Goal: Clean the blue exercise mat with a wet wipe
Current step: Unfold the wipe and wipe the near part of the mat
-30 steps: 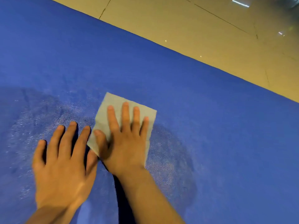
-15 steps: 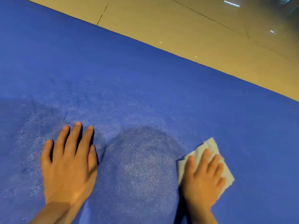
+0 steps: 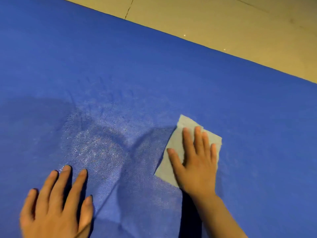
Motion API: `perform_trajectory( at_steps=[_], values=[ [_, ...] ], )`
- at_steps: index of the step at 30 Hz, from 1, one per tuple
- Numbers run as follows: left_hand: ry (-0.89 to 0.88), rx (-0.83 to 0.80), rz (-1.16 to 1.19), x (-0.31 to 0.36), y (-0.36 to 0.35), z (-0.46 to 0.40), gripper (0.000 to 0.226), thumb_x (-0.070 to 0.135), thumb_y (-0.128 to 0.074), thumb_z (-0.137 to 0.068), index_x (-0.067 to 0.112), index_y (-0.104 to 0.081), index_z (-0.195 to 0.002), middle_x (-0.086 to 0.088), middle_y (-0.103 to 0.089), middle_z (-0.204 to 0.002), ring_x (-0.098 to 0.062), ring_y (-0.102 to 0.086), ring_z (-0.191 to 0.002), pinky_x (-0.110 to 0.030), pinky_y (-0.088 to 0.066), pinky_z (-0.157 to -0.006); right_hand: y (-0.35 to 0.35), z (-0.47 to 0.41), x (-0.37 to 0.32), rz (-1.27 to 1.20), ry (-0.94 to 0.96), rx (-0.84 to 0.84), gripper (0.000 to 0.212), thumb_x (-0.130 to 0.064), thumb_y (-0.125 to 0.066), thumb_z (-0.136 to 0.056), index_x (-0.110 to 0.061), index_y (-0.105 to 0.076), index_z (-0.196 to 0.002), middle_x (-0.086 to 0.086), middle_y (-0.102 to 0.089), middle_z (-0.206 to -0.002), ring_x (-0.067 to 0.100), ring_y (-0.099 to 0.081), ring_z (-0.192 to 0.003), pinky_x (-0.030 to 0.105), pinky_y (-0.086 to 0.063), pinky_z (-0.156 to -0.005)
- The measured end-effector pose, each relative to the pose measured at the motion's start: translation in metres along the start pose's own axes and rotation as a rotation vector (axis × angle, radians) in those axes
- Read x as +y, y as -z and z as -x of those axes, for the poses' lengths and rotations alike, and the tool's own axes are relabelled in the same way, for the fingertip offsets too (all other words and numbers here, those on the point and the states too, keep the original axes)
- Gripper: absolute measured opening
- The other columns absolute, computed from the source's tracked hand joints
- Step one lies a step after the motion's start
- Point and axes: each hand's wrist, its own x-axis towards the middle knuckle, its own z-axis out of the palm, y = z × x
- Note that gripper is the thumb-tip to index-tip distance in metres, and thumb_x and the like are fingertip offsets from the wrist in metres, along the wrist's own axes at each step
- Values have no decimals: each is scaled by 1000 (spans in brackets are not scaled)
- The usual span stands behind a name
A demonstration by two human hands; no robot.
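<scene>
Head view, single frame. The blue textured foam exercise mat fills most of the view, lying flat on a beige tiled floor that shows along the upper right, with a dark grout line crossing it. The pale grey-green folded rectangular wet wipe lies flat on the mat, right of centre, its corners pointing up and down as seen here. The right hand rests palm-down on the wipe with fingers straight and slightly spread, thumb out to the left; it presses the wipe to the mat and does not pinch it. The left hand lies palm-down directly on the mat at lower left, fingers extended and spread, holding nothing. The two hands are well apart. Between them, and extending above the left hand, a glistening speckled damp patch covers the mat surface, with faint streak marks at its upper edge. Dark shadows fall across the mat on the left and beside the right forearm.
</scene>
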Motion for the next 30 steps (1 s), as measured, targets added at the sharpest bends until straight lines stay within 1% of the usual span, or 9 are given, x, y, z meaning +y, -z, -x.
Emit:
perform_trajectory(
  at_steps=[2, 5, 10, 13, 16, 19, 23, 26, 30],
  values=[
    [34, -21, 11, 7, 5, 0, 54, 36, -40, -91, 8, -64, -130, -22, -52, -142, -40, -46, -131, -63, -35, -99, 11, -25, 18, -2, -254, -18, 83, -73, -14, -85, -29, -25, -154, 4, -12, -164, 25, -9, -150, 49, -4, -119],
    [15, -19, -62, 9, 7, 1, 51, 35, -40, -93, 10, -63, -132, -19, -53, -143, -38, -46, -132, -60, -32, -104, 9, -29, 2, 10, -324, -41, 86, -70, -3, -84, -25, -16, -157, 8, -7, -165, 30, -4, -151, 54, -1, -119],
    [5, 4, -74, 4, 2, 6, 47, 31, -42, -95, 9, -63, -131, -20, -53, -141, -38, -47, -131, -59, -32, -103, -10, 77, -68, 11, 229, -112, 68, -59, -22, -100, -19, -30, -154, 14, -21, -161, 37, -15, -149, 59, -12, -115],
    [12, -37, -54, 2, 2, 4, 48, 30, -40, -96, 8, -62, -132, -20, -52, -142, -40, -45, -133, -59, -29, -106, -7, 132, -56, 34, 495, -148, 64, -60, -30, -98, -25, -36, -152, 7, -25, -161, 30, -22, -148, 56, -25, -110],
    [49, -104, 14, 4, 5, 3, 53, 33, -39, -92, 8, -60, -134, -20, -48, -145, -38, -39, -137, -57, -23, -110, 5, 155, -2, 39, 273, -130, 66, -64, -31, -96, -28, -35, -152, 6, -26, -161, 27, -24, -148, 53, -21, -114],
    [32, -114, 12, 4, 6, 3, 52, 32, -40, -93, 8, -58, -136, -20, -47, -146, -39, -38, -137, -57, -22, -110, 18, 161, 38, 105, -29, -175, 71, -68, -21, -97, -29, -21, -156, 4, -15, -164, 30, -17, -149, 52, -11, -118],
    [40, -99, 7, 3, 4, 5, 51, 31, -41, -93, 9, -58, -136, -20, -48, -145, -39, -39, -137, -58, -23, -111, 8, 147, 4, 111, -174, -133, 73, -68, -16, -97, -24, -20, -155, 15, -21, -161, 40, -17, -147, 60, -11, -115],
    [31, -104, -13, 3, 3, 4, 50, 30, -41, -93, 10, -57, -136, -21, -49, -144, -40, -39, -136, -58, -25, -110, -5, 122, -56, 130, 51, -128, 73, -65, -20, -97, -18, -31, -152, 18, -25, -159, 43, -21, -145, 66, -14, -111],
    [28, -118, -14, 0, 1, 4, 48, 28, -38, -97, 10, -55, -139, -21, -49, -145, -40, -40, -137, -59, -25, -110, -9, 95, -124, -14, 349, -117, 64, -59, -33, -97, -26, -35, -151, 8, -24, -161, 34, -16, -149, 63, -9, -114]
  ],
)
